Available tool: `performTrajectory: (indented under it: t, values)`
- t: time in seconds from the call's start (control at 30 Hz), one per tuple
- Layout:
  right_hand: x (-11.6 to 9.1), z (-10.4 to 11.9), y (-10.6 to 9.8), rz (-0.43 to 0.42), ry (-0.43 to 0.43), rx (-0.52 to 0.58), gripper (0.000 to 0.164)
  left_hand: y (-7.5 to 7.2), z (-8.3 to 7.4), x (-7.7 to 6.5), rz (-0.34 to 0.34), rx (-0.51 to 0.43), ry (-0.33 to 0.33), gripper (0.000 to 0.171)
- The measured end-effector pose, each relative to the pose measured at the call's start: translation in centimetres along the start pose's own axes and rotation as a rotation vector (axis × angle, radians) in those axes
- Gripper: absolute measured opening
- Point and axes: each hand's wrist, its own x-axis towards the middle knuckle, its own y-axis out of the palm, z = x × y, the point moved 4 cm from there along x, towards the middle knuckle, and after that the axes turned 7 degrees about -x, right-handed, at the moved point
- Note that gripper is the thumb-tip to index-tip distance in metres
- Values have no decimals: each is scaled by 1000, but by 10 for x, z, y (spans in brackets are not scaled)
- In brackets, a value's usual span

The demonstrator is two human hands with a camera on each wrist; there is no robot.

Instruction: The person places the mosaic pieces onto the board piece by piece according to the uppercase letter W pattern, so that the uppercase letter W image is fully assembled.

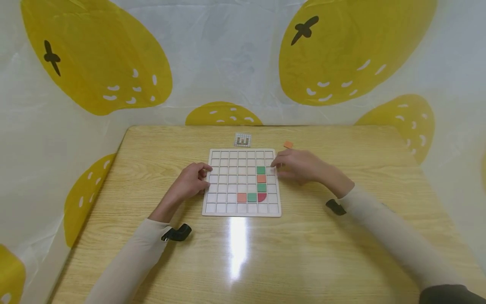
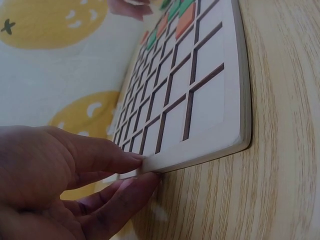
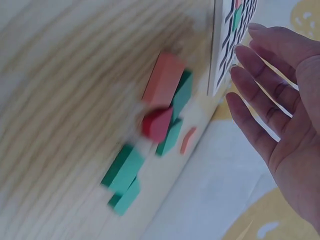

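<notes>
A white gridded board (image 1: 228, 207) lies on the table, with green, orange and red pieces set in its cells. The thumb and fingers of my left hand (image 1: 190, 181) touch the board's left edge, spread apart along it. At the right edge my right hand (image 1: 303, 166) hovers with loosely bent fingers, nothing visible between them. Among the set pieces are an orange square (image 1: 241, 197) and a red rounded piece (image 1: 262, 197). In the right wrist view, loose blocks lie on the table: an orange one (image 3: 165, 77), a red one (image 3: 157, 124) and several green ones (image 3: 122, 167).
Beyond the board's far edge lies a small card (image 1: 242, 139) with a dark pattern on a grid. A loose orange tile (image 1: 288, 144) is to its right. Lemon-print cloth (image 1: 228, 63) hangs behind the wooden table (image 1: 159, 147).
</notes>
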Motion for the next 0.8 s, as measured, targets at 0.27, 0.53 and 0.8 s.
performTrajectory:
  t: [0.27, 0.53, 0.8]
  values:
    - [-15, -30, -3, 24, 99, -4, 26, 0, 0, 0, 0, 7, -4, 48]
    - [-26, -52, -3, 45, 130, -23, 26, 0, 0, 1, -4, 1, 8, 48]
    - [-34, -59, -4, 43, 110, 4, 25, 0, 0, 1, -2, -12, 15, 47]
